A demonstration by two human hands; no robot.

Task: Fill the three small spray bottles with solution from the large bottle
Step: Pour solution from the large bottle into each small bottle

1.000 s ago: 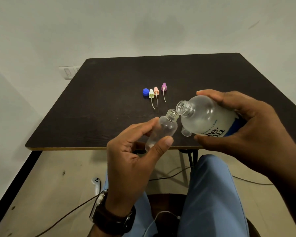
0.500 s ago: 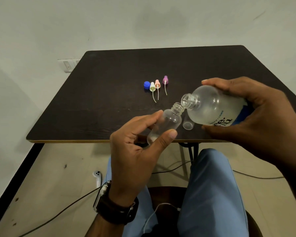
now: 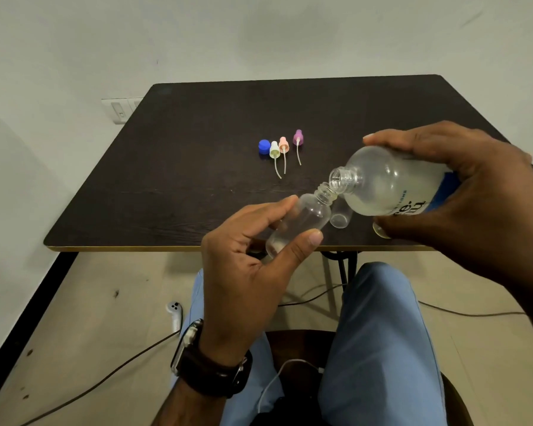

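My left hand grips a small clear spray bottle, tilted with its open neck up and to the right. My right hand holds the large frosted bottle tipped leftward, its open mouth just above the small bottle's neck. A little liquid sits at the small bottle's base. A second small bottle stands on the dark table behind them. Part of a third shows under my right thumb. Three spray tops, white, pink and purple, lie beside a blue cap.
The table's near edge runs just under my hands. Below it are my blue trouser legs, a dark stool, cables on the floor and a white controller. A wall switch plate is at the table's far left corner.
Both hands and bottles have lifted slightly over the table. The large bottle's mouth has come closer over the small bottle's neck and tipped further down.
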